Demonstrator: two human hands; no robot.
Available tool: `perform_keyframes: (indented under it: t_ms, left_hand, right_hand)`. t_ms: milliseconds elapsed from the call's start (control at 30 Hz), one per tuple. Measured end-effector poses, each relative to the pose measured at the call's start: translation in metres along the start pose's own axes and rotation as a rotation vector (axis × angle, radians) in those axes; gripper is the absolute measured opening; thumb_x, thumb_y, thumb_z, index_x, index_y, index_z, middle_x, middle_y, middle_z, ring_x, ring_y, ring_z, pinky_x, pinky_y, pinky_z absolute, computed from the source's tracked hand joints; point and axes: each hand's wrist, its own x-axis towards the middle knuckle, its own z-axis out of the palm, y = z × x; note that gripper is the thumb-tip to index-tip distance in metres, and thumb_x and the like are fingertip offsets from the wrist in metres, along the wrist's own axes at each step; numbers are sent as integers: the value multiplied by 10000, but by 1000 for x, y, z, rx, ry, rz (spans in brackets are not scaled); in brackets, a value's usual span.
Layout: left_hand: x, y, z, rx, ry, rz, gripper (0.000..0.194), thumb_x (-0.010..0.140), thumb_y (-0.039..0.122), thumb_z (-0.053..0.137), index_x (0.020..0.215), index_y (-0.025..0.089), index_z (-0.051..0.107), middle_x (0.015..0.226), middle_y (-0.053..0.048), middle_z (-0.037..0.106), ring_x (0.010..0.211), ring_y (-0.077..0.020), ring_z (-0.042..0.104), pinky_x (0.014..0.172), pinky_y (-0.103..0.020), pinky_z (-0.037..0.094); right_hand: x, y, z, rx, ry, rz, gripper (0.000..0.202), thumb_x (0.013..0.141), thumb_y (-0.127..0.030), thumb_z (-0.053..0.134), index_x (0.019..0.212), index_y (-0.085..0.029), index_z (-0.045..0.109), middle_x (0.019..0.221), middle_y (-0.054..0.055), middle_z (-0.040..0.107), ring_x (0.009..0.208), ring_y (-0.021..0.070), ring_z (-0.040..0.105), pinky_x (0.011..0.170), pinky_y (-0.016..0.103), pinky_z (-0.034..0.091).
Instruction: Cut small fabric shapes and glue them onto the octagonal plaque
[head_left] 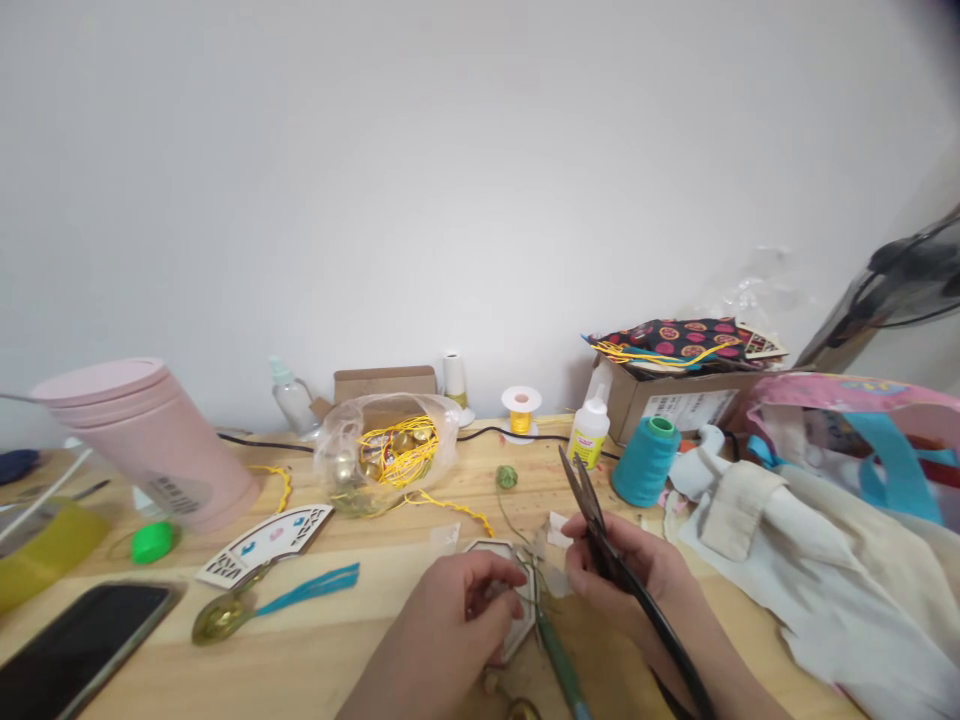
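Note:
My right hand [645, 585] is wrapped round a pair of black-handled scissors [589, 500], their blades slightly apart and pointing up and away. My left hand [469, 605] is closed, thumb and fingertips curled together; whatever they pinch is too small or hidden to make out. Under its fingers lies a pale octagonal piece [517, 640] with a dark outline, partly covered. Beside that rests a green pen-like tool [559, 660], with thin green thread around its upper end. The thread runs up to a small green ball of thread [507, 477] on the table.
Behind stand a glue bottle [589, 430], a teal thread cone [646, 462], a yellow spool [520, 412] and a plastic bag [386, 450] of bells and cord. Leftward are a pink cup [161, 440], phone [86, 645], fan-shaped piece [266, 545] and blue tassel [311, 588]. White cloth [817, 590] lies right.

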Motion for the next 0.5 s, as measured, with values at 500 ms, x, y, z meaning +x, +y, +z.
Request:
perform_keyframes:
  t_ms: [500]
  left_hand:
    - [-1,-1,31,-476,31,7,192,597,323,674,607,135,632,586,-25,619,584,-145,532,567,-243,390]
  right_hand:
    - [-11,1,10,265,-13,-19,306,594,-303,719,818,-157,570,532,-42,523,429,74,421,401,185,319]
